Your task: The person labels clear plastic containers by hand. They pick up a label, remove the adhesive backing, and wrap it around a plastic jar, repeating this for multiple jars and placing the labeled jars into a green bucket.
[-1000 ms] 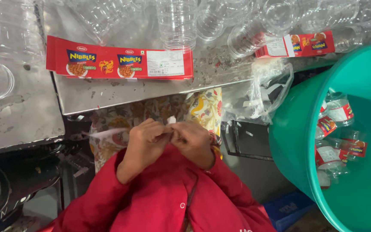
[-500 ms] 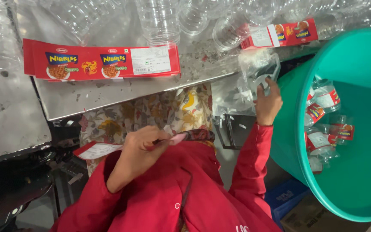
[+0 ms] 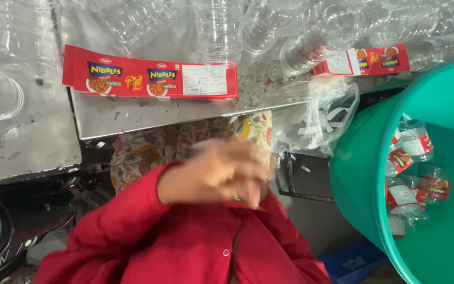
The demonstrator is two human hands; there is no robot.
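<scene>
In the head view, one blurred hand (image 3: 214, 171) in a red sleeve (image 3: 127, 215) hovers in front of the chest, just below the steel table (image 3: 132, 113); which hand it is, whether it grips anything, and where the other hand is, I cannot tell. Two stacks of red rectangular labels lie on the table: a long stack (image 3: 148, 79) above the hand, a short stack (image 3: 363, 60) to its right. Many clear bottles (image 3: 222, 31) crowd the table's far side. Right of the table, a green tub (image 3: 363, 173) holds about five labelled bottles (image 3: 405, 158). A clear bag (image 3: 327, 113) hangs at the table's edge.
</scene>
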